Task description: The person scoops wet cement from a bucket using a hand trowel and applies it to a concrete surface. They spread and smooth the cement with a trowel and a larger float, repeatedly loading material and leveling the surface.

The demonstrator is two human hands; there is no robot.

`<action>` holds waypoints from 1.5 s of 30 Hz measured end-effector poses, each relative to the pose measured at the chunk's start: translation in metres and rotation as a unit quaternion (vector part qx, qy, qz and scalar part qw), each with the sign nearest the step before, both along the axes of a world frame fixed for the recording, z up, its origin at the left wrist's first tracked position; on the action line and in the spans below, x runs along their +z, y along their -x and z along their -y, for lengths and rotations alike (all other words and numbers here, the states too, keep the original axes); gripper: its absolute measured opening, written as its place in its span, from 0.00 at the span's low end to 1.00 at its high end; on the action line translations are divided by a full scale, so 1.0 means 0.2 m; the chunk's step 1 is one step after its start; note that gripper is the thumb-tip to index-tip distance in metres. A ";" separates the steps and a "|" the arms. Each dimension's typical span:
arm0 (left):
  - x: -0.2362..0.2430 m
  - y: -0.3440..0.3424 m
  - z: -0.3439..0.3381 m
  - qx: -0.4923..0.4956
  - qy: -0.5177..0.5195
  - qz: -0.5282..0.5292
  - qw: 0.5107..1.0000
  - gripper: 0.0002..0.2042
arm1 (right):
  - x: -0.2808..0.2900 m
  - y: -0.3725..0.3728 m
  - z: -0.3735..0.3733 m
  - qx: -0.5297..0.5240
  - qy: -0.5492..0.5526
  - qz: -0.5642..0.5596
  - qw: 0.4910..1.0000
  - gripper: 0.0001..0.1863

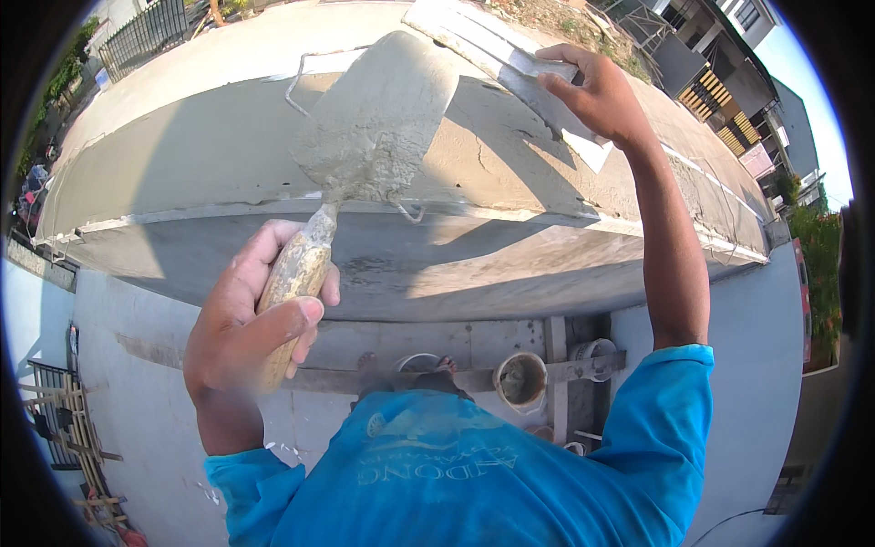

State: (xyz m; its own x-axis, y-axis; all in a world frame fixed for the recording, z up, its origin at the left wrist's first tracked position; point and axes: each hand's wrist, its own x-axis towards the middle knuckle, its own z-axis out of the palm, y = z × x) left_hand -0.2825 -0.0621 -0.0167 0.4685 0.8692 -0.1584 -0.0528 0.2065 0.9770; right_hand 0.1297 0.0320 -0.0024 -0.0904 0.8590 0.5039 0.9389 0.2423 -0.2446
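My left hand (246, 319) grips the worn wooden handle of a mortar-coated trowel (374, 105), whose blade is raised over the plastered top of a wall ledge (173, 159). To the upper right, my right hand (592, 100) is closed on a long, pale straightedge board (476, 32) smeared with grey mortar, which lies slanted across the ledge. A bent wire hook (410, 211) shows beside the lower part of the blade at the ledge's front edge, and another bent wire rises behind the blade.
Below, my feet are on a plank (474, 378) above a grey floor, beside buckets (520, 379) (594, 360). A wooden post crosses the plank. Bamboo poles (84, 438) stand at the lower left. Fences, plants and buildings line the outer edges of the view.
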 end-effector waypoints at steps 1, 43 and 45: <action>-0.03 0.04 0.02 0.026 -0.007 0.026 0.999 0.28 | -0.01 -0.02 -0.03 -0.014 0.050 -0.010 0.999 0.20; -0.59 0.52 0.17 0.164 0.034 0.165 0.972 0.34 | -0.15 -0.48 -0.17 -0.111 0.335 -0.032 0.935 0.17; -0.59 0.50 0.19 0.175 0.041 0.162 0.970 0.34 | -0.17 -0.51 -0.31 -0.121 0.331 -0.027 0.936 0.17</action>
State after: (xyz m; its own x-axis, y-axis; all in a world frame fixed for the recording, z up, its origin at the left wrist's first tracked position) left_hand -0.3835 -0.1006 -0.1349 0.1840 0.9748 -0.1262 -0.4359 0.1960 0.8784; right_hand 0.2326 0.0945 -0.0364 0.1578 0.9765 -0.1466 0.9285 -0.1972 -0.3147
